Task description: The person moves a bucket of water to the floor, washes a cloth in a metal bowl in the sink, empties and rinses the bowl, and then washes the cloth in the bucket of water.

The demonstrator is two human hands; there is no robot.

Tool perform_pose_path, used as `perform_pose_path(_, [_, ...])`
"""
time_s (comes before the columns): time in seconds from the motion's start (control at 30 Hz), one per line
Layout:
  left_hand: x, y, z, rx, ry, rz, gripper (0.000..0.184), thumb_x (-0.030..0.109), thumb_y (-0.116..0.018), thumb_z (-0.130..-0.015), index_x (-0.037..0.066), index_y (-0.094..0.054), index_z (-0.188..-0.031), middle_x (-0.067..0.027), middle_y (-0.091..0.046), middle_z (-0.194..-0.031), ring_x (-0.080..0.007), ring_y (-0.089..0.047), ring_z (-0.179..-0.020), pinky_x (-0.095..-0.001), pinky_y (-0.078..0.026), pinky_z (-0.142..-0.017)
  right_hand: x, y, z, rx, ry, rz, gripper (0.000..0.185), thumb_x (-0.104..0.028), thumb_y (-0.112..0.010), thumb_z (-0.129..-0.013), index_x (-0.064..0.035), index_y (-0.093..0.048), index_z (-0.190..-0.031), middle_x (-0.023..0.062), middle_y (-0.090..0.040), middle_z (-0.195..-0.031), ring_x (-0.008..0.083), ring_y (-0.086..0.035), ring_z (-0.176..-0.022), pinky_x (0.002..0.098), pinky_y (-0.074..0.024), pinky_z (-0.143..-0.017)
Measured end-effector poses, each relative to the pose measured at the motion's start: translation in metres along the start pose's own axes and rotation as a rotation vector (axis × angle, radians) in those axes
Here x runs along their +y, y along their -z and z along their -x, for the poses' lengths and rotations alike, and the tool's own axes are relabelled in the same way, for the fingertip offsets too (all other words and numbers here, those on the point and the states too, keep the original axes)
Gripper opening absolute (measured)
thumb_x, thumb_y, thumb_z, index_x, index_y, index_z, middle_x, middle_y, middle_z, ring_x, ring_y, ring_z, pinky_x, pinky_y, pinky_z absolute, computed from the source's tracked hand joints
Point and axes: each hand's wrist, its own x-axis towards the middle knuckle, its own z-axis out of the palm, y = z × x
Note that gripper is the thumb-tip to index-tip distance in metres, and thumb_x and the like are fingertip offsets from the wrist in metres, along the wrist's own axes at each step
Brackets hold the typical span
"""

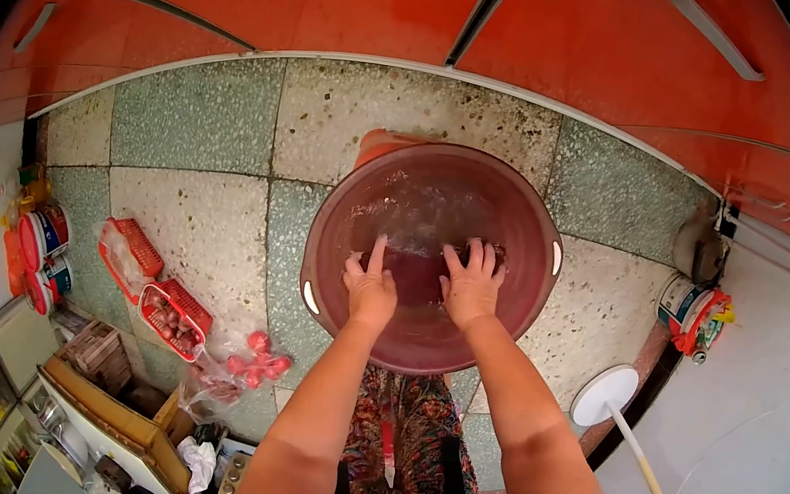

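Note:
A large maroon plastic basin [521,295] with white-looking handle openings stands in front of me, and rippling water [425,213] lies in it. My left hand [370,291] is over the left part of the basin, its fingers apart and pointing away from me. On the other side my right hand [473,284] reaches over the water with spread fingers. Neither hand holds anything that I can see. Whether the fingertips are dipped in the water is hard to tell. An orange object [384,144] shows partly behind the basin's far rim.
Red cabinets [369,1] line the far side. Two red baskets [175,317] and a plastic bag of red fruit or vegetables [257,365] lie on the tiled floor at left. A cardboard box [115,405] stands lower left; buckets [679,307] and a white disc-shaped stand [604,395] are at right.

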Motion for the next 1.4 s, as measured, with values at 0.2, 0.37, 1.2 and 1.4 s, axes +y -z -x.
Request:
perform_pose_path(0.2, [0.008,-0.003,-0.006,-0.293,0.427,0.647,0.045,0.038,-0.043,-0.083,0.023,-0.035,-0.124,-0.0167,-0.029,-0.126,-0.0288,-0.036,-0.113,-0.0391,-0.029,-0.092,-0.005,-0.027,0.008,0.104,-0.093,-0.894,0.026,-0.002,-0.049,-0.065,-0.0083,-0.052,-0.089,0.0148,-0.039,-0.111,0.0360,-0.037,-0.105,0.0366,-0.0326,-0.091])
perform_pose_path(0.37, [0.015,0.016,0.001,-0.771,0.807,1.806,0.044,0.050,-0.041,-0.082,0.009,-0.052,-0.097,-0.0080,-0.055,-0.091,-0.0226,-0.053,-0.084,-0.0365,-0.046,-0.072,-0.046,0.051,0.042,-0.056,0.152,-1.024,0.019,-0.001,-0.048,-0.060,-0.0094,-0.050,-0.077,0.0104,-0.039,-0.118,0.0302,-0.029,-0.113,0.0383,-0.0225,-0.095])
perform_pose_path(1.2, [0.055,0.019,-0.005,-0.255,0.622,1.403,0.028,0.025,-0.047,-0.082,-0.001,-0.055,-0.087,-0.0062,-0.056,-0.088,-0.0145,-0.051,-0.076,-0.0254,-0.041,-0.068,-0.052,0.053,-0.013,0.046,-0.357,-1.374,0.020,-0.017,-0.044,-0.084,-0.0011,-0.054,-0.078,0.0053,-0.056,-0.076,0.0119,-0.050,-0.077,0.0230,-0.0394,-0.071])
perform_pose_path(1.4, [0.021,0.022,-0.010,0.001,0.200,0.795,0.033,0.032,-0.045,-0.084,0.001,-0.054,-0.091,-0.0190,-0.054,-0.085,-0.0280,-0.051,-0.080,-0.0349,-0.038,-0.077,0.010,0.024,-0.023,0.065,-0.528,-0.921,0.026,-0.029,-0.049,-0.080,-0.0064,-0.059,-0.088,0.0149,-0.055,-0.093,0.0287,-0.048,-0.094,0.0330,-0.0362,-0.083])
